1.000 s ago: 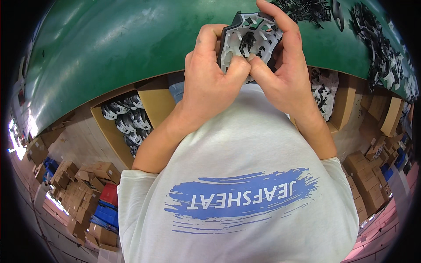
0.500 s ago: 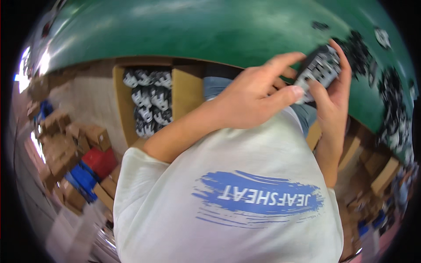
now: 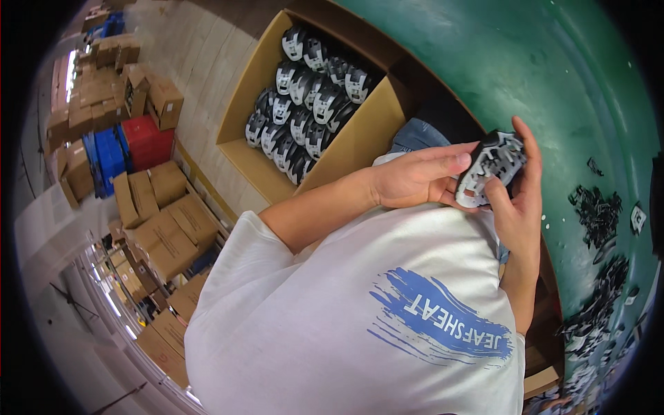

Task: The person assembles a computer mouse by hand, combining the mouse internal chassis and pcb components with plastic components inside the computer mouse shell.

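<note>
A black-and-white moulded plastic shell part (image 3: 494, 168), with ribs and cut-outs on its pale inner face, is held up in front of my shirt. My right hand (image 3: 519, 211) grips it from the right, thumb pressed on the pale face and a finger along the far edge. My left hand (image 3: 425, 178) holds the near left edge, its thumb against the rim and its other fingers partly hidden beneath. Left of my hands, an open cardboard box (image 3: 373, 128) contains several rows of similar black-and-white parts (image 3: 297, 86).
A green table (image 3: 443, 52) curves along the far and right sides. On it lie a pile of small black pieces (image 3: 596, 214) and a heap of black and white parts (image 3: 598, 304). Cardboard cartons (image 3: 176, 235), a red bin (image 3: 149, 140) and blue bins (image 3: 104, 159) stand at the left.
My view has turned, so the box of parts shows larger and higher. The held part sits lower in view, and my left hand has come in closer against its edge.
</note>
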A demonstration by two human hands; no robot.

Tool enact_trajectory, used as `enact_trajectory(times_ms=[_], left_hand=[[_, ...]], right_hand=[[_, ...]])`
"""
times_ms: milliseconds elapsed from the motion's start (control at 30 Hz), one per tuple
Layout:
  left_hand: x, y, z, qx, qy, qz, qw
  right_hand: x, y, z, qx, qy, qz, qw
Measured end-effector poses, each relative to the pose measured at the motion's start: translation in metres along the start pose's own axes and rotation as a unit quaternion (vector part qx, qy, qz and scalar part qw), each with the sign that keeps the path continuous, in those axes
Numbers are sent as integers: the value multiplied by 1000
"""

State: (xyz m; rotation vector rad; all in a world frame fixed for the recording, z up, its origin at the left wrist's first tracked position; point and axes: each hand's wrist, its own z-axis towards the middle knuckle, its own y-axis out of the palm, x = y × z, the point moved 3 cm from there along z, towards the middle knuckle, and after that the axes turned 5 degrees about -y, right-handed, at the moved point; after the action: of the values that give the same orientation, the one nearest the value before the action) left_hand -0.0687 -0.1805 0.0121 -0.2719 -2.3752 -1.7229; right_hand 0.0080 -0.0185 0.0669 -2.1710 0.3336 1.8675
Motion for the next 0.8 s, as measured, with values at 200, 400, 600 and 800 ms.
enact_trajectory(times_ms=[200,400,600,800], left_hand=[[5,-19,-44,2,16,54,998],[54,-44,-102,280,107,333,894],[104,-157,-156,518,89,718,456],[80,-205,-129,477,62,795,370]], right_hand=[[16,19,11,-172,-35,-73,982],[28,17,-8,-156,22,52,986],[57,-22,-28,-80,67,16,994],[67,-41,-52,-32,28,-75,996]])
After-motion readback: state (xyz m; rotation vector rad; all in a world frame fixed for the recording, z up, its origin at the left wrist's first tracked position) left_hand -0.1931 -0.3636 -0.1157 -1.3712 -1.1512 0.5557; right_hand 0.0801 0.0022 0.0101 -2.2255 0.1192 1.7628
